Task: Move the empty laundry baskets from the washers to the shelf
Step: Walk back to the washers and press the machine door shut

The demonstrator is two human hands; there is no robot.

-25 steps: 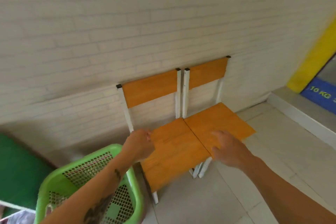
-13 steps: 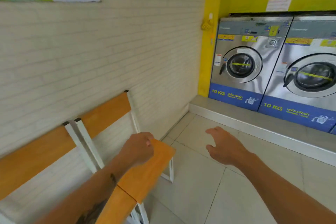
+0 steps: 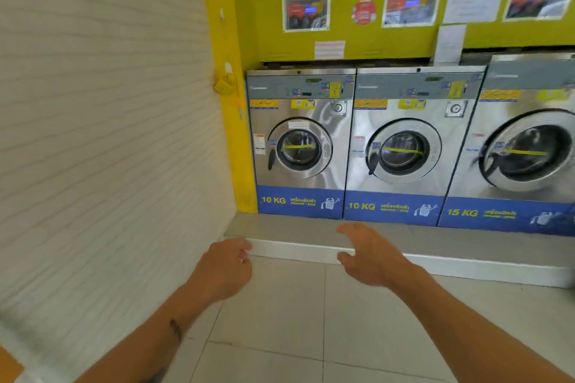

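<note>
Three steel front-loading washers stand in a row on a raised grey step (image 3: 289,228): a 10 KG washer (image 3: 300,143) at the left, a second 10 KG washer (image 3: 404,146) beside it, and a 15 KG washer (image 3: 525,146) at the right edge. All three doors are closed. No laundry basket is in view. My left hand (image 3: 225,267) is held out in front of me with fingers loosely curled, holding nothing. My right hand (image 3: 370,255) is out beside it, fingers spread, empty. Both hands hover above the tiled floor short of the step.
A white brick wall (image 3: 109,134) runs along the left to a yellow corner post (image 3: 224,71) with a small yellow holder hung on it. Posters cover the green wall above the washers. An orange chair corner (image 3: 9,367) shows at the bottom left. Light tiles (image 3: 295,320) cover the floor.
My view has swung right, away from the green basket and the orange chairs and onto the washers. Both hands stayed out in front, empty.
</note>
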